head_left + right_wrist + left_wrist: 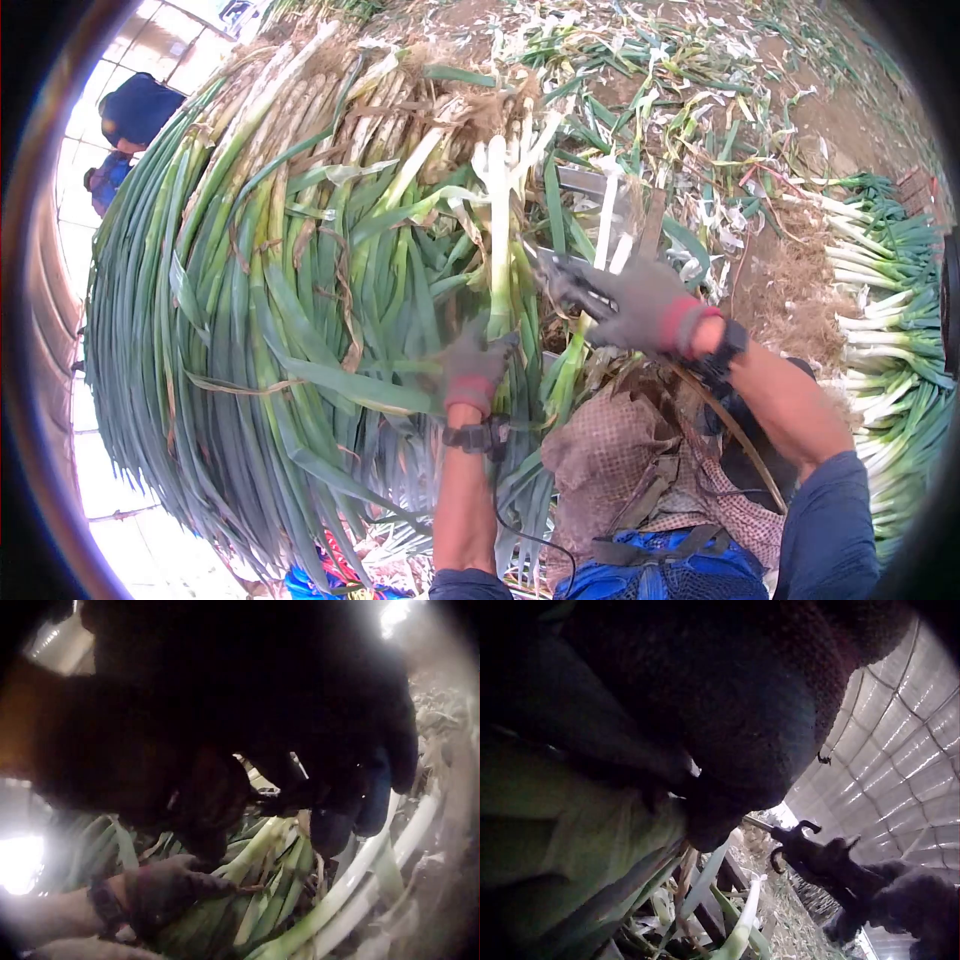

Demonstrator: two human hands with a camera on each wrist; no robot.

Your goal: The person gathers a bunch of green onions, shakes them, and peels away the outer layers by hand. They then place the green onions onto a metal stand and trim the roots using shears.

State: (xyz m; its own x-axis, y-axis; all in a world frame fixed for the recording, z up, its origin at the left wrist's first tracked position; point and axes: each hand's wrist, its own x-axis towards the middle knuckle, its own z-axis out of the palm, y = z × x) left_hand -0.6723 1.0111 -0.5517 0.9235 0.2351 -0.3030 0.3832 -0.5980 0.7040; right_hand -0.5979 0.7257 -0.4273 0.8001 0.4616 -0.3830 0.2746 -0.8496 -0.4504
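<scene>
A long leek [499, 235] stands out above the pile, its white end pointing away. My gloved left hand [475, 365], slightly blurred, grips its green part; the left wrist view shows the dark glove [727, 727] close against broad green leaves [577, 832]. To the right, my gloved right hand [640, 308] holds a black tool [575, 280], its metal tip near the leek's right side. That tool [817, 859] shows a thin metal nozzle and curved hooks in the left wrist view. Dark glove fabric hides most of the right hand's grip in its own wrist view.
A large heap of untrimmed leeks [230, 300] fills the left. Cleaner leeks [870, 260] lie in a row at the far right. Leaf scraps [690, 110] cover the ground behind. Someone in dark clothes [140, 110] is at the upper left. A hose [735, 430] runs beside my right forearm.
</scene>
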